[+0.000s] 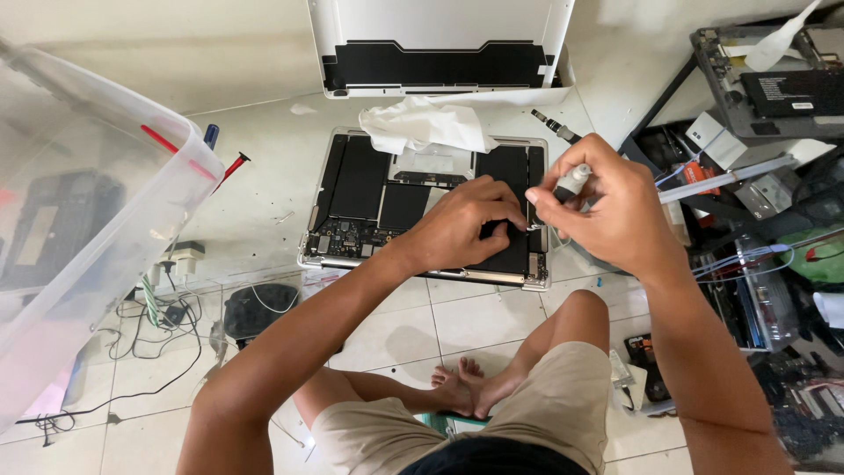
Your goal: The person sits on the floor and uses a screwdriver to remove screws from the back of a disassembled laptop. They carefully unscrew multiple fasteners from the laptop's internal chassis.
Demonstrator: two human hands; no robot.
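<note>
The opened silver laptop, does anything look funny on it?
Yes. A crumpled white cloth lies on the opened silver laptop, right on its bare black parts, while both hands work beside it.

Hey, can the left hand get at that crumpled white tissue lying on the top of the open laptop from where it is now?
Probably yes. The left hand rests on the open laptop, and the tissue lies uncovered just beyond it, with nothing between.

Home repair workshop, opened laptop (422, 211) on white table (264, 167), spare electronics shelf (756, 246), tiled floor (396, 334), tangled cables (149, 334)
</note>
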